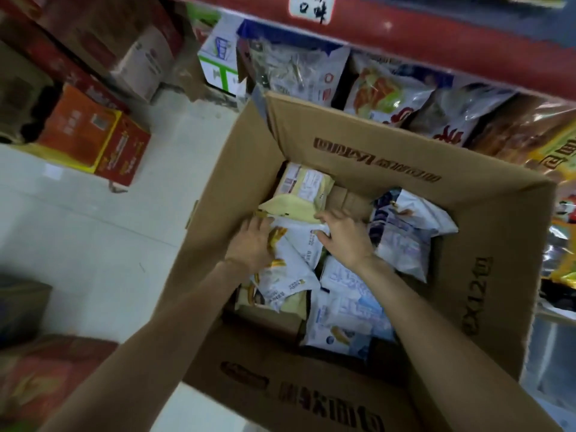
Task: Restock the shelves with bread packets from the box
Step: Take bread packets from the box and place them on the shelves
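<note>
- Hands first: my left hand [253, 242] lies with fingers fairly straight on a white packet [293, 244] near the middle of the box [358, 157], pressing rather than gripping it; my right hand [344, 236] has its fingers curled over the far edge of that same white packet, just under the yellow packet [304, 194]; whether it has truly pinched it, I cannot tell for sure.
- Doing it well, as I judge it: I should close both hands on the packet's two ends before lifting; hold it by the sealed edges so the bread inside is not squashed; lift straight up past the box wall, then turn to the shelf [436, 42] along the box's far edge.
- Count in the box: one yellow packet at the far left corner, tilted against the wall; five or so white and blue packets [402, 232] spread from the middle to the right wall; more may lie hidden beneath.
- Shelf: four or five bags [386, 95] in a row under its red edge; blur stops a firmer count.
</note>
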Demonstrator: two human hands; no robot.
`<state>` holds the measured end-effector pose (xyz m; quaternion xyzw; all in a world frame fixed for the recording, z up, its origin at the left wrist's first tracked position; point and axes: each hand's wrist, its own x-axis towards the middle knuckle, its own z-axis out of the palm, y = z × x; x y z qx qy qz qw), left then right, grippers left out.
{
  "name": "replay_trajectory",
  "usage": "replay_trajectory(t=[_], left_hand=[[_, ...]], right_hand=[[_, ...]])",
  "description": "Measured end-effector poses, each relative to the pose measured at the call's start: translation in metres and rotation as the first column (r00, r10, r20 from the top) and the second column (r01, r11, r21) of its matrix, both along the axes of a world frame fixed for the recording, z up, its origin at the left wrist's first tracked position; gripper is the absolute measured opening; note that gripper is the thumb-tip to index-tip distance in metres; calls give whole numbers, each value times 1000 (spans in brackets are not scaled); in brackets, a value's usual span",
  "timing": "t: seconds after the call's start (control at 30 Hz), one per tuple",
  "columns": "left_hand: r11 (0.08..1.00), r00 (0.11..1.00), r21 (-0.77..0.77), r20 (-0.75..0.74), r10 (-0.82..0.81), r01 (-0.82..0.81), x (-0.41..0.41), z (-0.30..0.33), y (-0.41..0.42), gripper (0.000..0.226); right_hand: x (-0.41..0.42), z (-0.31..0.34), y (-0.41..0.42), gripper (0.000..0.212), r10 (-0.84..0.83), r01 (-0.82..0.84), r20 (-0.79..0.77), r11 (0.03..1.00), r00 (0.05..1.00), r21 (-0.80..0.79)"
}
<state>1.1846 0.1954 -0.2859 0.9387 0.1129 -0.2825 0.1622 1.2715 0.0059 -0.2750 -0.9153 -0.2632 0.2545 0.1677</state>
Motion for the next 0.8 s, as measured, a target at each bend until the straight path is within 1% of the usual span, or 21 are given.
replay_trajectory(t=[0.07,0.13,0.2,0.23,0.27,0.3,0.33,0.37,0.4,0.43,0.47,0.5,0.53,0.57,0.6,0.67,0.7,0.73,0.8], left_hand=[[988,990,80,20,-136,134,-10,-12,-4,79],[955,966,159,22,-258,252,-17,-23,-7,81],[886,918,266,12,-397,379,-18,-30,-10,78],[818,869,330,-14,-495,471,-18,-33,-13,74],[725,797,374,-68,-600,578,-18,-37,-16,69],[631,720,393,-135,-680,669,-18,-42,-19,66],[561,662,397,-188,-725,727,-19,-45,-21,64],[525,636,401,-224,-739,751,-18,-47,-23,63],[516,632,405,-240,-737,755,-18,-48,-24,62],[516,637,415,-242,-732,750,-18,-48,-23,60],[521,643,420,-229,-731,743,-18,-47,-23,56],[521,642,426,-211,-737,739,-19,-44,-22,52],[515,633,432,-189,-751,740,-20,-42,-22,48],[504,618,433,-173,-767,747,-21,-42,-21,47],[490,599,431,-162,-784,758,-21,-40,-21,47],[452,556,428,-154,-817,783,-21,-38,-20,45],[451,546,422,-133,-827,786,-21,-39,-17,43],[465,542,412,-86,-836,783,-20,-39,-15,40],[437,493,448,-11,-870,780,-18,-34,-9,29]], right_hand=[[-7,-17,10,39,14,-14,-4,996,1000,-85],[-11,-28,17,43,-91,88,-11,986,996,-143],[-13,-37,20,45,-220,216,-3,961,976,-171],[-13,-43,19,47,-269,260,-25,947,963,-187],[-14,-46,18,50,-317,298,-75,934,945,-197],[-16,-51,16,53,-364,334,-151,922,919,-194],[-18,-54,13,55,-395,362,-230,916,889,-174],[-21,-58,11,55,-411,388,-286,912,866,-134],[-25,-58,10,52,-432,430,-327,899,841,-82],[-28,-59,9,42,-456,484,-356,875,816,-12],[-30,-60,8,23,-488,546,-380,836,786,54],[-31,-59,7,12,-512,592,-392,799,764,110],[-32,-57,7,28,-525,616,-393,772,755,154],[-31,-58,5,37,-533,627,-381,757,756,186],[-31,-55,4,39,-540,635,-368,742,756,216],[-31,-47,1,33,-542,630,-338,733,769,257],[-32,-44,-1,31,-545,623,-312,732,779,276],[-33,-38,-4,30,-552,622,-291,730,781,283],[-35,-27,-11,26,-571,608,-209,728,794,318]])
